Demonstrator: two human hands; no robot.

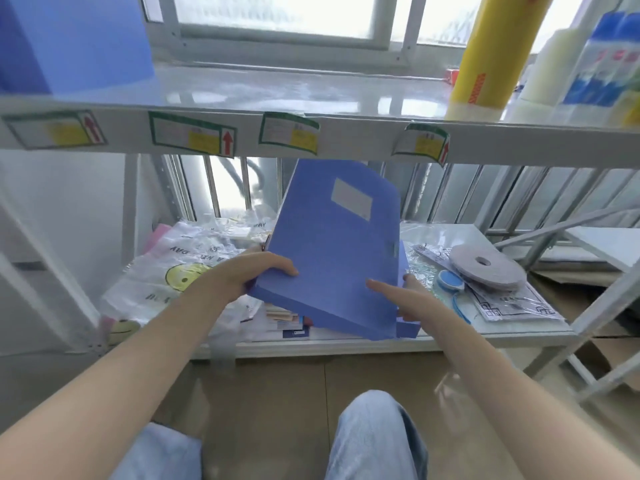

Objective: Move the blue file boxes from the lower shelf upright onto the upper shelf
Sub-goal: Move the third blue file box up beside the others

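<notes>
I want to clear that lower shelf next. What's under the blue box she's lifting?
Under the blue box: another blue box's corner and some papers on the lower shelf. The rest is hidden.

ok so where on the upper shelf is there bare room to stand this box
The upper shelf is bare in the middle, between the blue box already standing at its left end and the yellow roll. Right of the roll it is crowded with bottles. Both hands, left and right, hold the file box.
</notes>
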